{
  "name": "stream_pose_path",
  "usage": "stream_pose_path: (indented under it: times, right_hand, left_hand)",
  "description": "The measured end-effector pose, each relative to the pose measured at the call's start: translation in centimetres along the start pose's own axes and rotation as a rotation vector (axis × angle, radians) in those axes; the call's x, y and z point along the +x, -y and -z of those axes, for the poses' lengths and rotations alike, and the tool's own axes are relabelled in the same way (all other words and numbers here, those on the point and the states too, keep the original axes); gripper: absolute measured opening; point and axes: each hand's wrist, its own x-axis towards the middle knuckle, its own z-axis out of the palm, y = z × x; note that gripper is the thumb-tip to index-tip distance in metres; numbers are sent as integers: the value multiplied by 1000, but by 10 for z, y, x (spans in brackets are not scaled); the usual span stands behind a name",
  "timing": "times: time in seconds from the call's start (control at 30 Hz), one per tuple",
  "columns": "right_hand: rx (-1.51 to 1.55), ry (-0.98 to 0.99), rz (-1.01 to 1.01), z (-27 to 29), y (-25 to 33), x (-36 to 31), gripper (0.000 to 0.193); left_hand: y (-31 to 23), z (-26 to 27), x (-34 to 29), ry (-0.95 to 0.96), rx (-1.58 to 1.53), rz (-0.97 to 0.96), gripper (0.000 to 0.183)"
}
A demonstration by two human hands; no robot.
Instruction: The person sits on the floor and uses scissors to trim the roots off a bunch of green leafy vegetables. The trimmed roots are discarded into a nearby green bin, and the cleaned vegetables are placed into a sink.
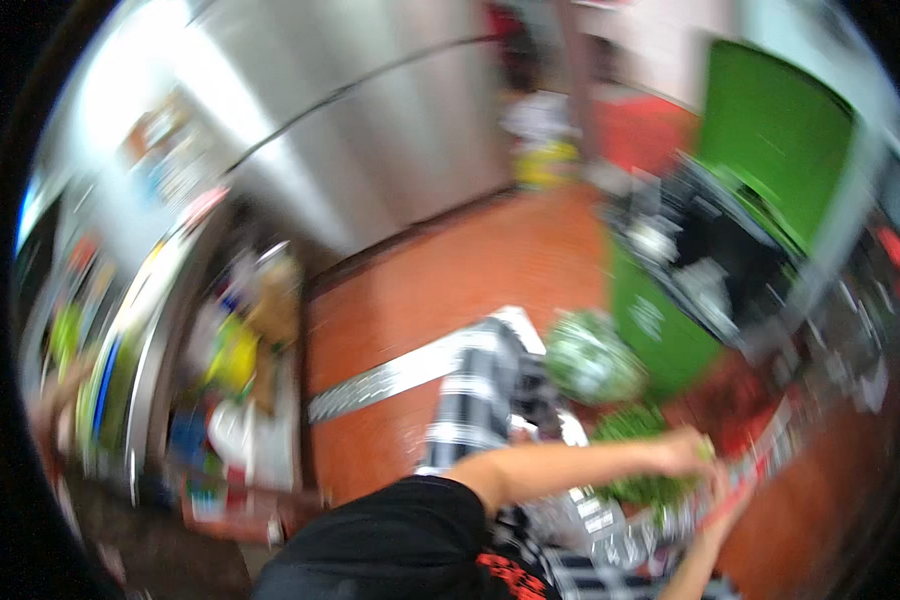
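The picture is smeared by motion. My left hand (680, 453) reaches across to the right, its fingers closed around something small and pale yellow-green that I cannot make out. Just below it, close to the left hand's fingertips, is my right hand (727, 506); its fingers are too blurred to tell whether they hold anything. Under my left forearm lies a heap of leafy greens (635, 430). Clear plastic packaging (585, 520) rests at my lap, beside my checked trousers (470, 400). A plastic bag with pale green contents (595, 358) stands beyond the greens.
A green wheeled bin (650, 310) stands at the right, its lid (775, 140) raised and a black liner inside. Cluttered shelves (240, 370) line the left. A steel cabinet (370, 120) stands behind the red floor (410, 290), where a metal drain strip (380, 385) runs.
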Motion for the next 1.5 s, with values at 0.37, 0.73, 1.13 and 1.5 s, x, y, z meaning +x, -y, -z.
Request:
stream_pose_path:
  times: [0.37,0.73,1.13,1.5]
  right_hand:
    - [-305,512,7,-155,12,4,60]
    - [-376,684,-95,-187,10,4,59]
    - [-231,348,-180,-32,4,7,56]
    - [-490,205,-257,58,45,-30,67]
  left_hand:
    - [70,-5,-31,-346,-220,400,21]
    - [80,47,-46,-613,-412,376,20]
    - [58,83,-2,-368,-599,324,14]
    - [41,-18,93,16,-479,338,13]
